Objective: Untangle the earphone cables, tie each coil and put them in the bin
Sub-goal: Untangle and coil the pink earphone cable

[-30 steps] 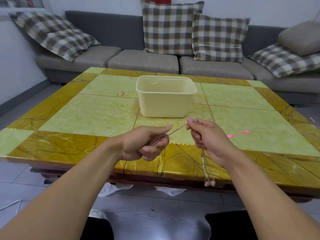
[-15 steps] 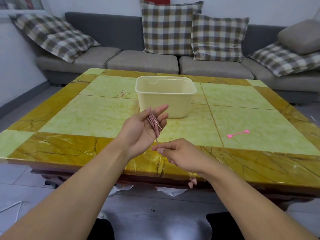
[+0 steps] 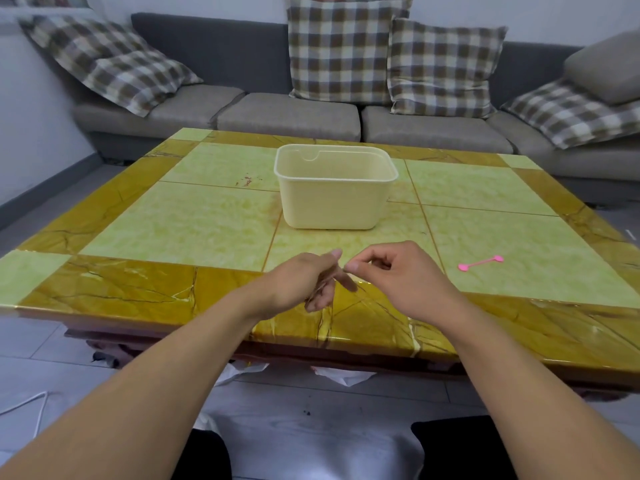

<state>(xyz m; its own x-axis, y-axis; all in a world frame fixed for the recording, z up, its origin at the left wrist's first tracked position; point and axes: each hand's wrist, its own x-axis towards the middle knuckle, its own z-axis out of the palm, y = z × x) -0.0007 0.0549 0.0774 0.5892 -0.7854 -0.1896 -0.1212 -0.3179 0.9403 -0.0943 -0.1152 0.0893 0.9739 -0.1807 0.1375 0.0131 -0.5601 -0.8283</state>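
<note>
Cream bin (image 3: pixel 334 202): looks empty, mid-worktop.
Cable (image 3: pixel 320 292): coiled round left hand (image 3: pixel 304 280); right hand (image 3: pixel 398 271) pinches its end.
Pink tie (image 3: pixel 480 263): unused, right edge.

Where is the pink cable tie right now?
In the head view, the pink cable tie lies flat on the table, just beyond the right hand, right of the bin.

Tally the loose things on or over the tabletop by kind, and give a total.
Cream bin: 1
Pink cable tie, lying flat on the table right of the hands: 1
Earphone cable, thin and mostly hidden, in the grip of the left hand and pinched by the right hand: 1
Total: 3
</note>
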